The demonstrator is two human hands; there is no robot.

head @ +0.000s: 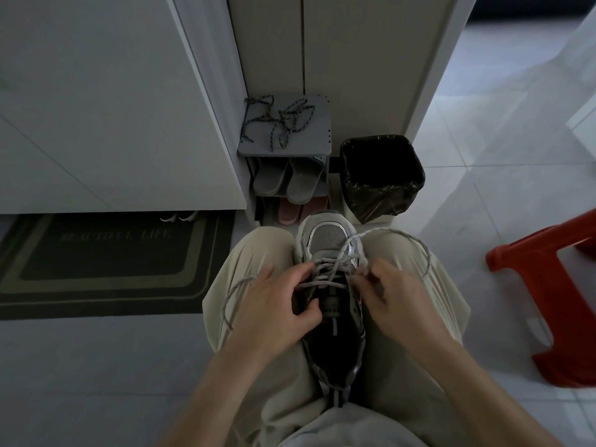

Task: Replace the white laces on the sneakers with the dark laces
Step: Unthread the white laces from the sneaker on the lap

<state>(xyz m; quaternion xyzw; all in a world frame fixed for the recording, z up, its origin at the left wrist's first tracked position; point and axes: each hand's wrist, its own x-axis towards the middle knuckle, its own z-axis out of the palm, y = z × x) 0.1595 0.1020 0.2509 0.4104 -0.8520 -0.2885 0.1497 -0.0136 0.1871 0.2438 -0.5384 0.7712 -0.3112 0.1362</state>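
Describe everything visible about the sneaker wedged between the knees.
The sneaker is grey and white with a mesh toe panel, silvery side trim and a dark lining. It sits between the person's thighs, toe pointing away, heel toward the body. A white lace crosses its front eyelets; the upper eyelets look empty and loose ends trail over both legs. The left hand grips the tongue area, while the right hand pinches lace at the right eyelets.

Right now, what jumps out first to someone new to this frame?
Centre bottom, a grey sneaker sits wedged between the person's knees, with the left hand and right hand working its white lace near the eyelets. Straight ahead, dark laces lie tangled on top of a small grey shoe rack, next to a black-lined bin. A red stool stands at the right edge.
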